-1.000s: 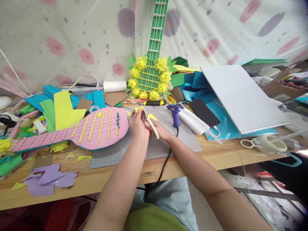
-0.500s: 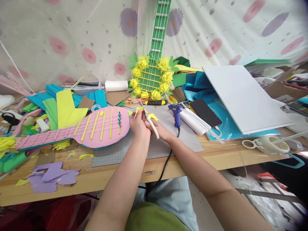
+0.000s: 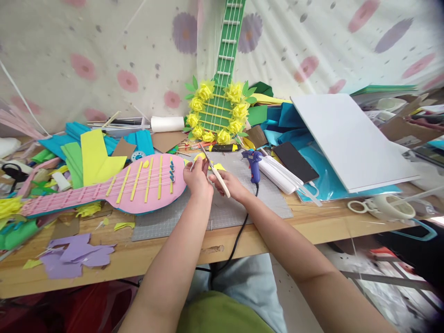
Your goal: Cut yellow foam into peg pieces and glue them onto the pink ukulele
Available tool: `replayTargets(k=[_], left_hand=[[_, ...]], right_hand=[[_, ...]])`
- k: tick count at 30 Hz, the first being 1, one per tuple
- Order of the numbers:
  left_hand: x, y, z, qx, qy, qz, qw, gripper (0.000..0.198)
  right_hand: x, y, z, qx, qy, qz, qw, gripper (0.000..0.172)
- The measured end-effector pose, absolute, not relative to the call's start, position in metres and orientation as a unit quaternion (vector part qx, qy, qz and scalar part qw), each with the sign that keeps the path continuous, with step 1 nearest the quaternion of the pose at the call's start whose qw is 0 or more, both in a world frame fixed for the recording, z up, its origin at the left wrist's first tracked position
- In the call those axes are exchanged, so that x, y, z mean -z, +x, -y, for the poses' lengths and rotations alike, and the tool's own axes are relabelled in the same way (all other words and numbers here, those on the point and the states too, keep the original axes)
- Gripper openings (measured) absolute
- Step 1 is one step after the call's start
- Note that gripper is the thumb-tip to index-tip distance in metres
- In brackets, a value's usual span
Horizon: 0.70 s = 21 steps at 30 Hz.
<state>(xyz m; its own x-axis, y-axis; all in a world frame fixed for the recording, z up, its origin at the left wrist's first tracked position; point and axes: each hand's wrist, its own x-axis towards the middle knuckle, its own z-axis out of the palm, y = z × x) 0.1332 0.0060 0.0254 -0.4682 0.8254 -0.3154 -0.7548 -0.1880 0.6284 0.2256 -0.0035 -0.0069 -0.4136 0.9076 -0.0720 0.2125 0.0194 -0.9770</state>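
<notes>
My left hand [image 3: 196, 177] pinches a small yellow foam piece [image 3: 200, 157] above the grey cutting mat [image 3: 229, 210]. My right hand [image 3: 229, 185] is closed round the cream handle of a pair of scissors [image 3: 215, 172], whose blades point up and left at the yellow piece. Just left of my hands lies a pink foam guitar [image 3: 114, 187] with yellow strips across its body. A green foam guitar [image 3: 220, 101] ringed with yellow flowers leans upright against the cloth behind.
A blue glue gun [image 3: 252, 163] stands right of my hands, its black cord running off the table edge. A white board [image 3: 347, 138], a black phone [image 3: 294, 162], tape rolls [image 3: 388, 207], coloured foam sheets [image 3: 90, 155] and purple scraps [image 3: 74, 253] crowd the wooden table [image 3: 312, 226].
Both hands have shifted slightly towards me and lower, still holding the yellow piece and the scissors. The view moved a little.
</notes>
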Motion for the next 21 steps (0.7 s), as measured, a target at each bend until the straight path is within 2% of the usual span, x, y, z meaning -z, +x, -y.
replayTargets(k=[7,11,21], left_hand=[[-0.027,0.117,-0.003,-0.749,0.123,-0.38,0.529,0.03],[-0.027,0.109,-0.003,-0.723,0.167,-0.391,0.544,0.031],[-0.028,0.104,0.0,-0.683,0.189,-0.42,0.566,0.032]], right_hand=[[-0.005,0.243,0.005,-0.573,-0.342,0.684,0.295,0.05],[-0.009,0.246,0.005,-0.56,-0.334,0.71,0.266,0.051],[-0.004,0.248,0.001,-0.561,-0.334,0.712,0.259,0.049]])
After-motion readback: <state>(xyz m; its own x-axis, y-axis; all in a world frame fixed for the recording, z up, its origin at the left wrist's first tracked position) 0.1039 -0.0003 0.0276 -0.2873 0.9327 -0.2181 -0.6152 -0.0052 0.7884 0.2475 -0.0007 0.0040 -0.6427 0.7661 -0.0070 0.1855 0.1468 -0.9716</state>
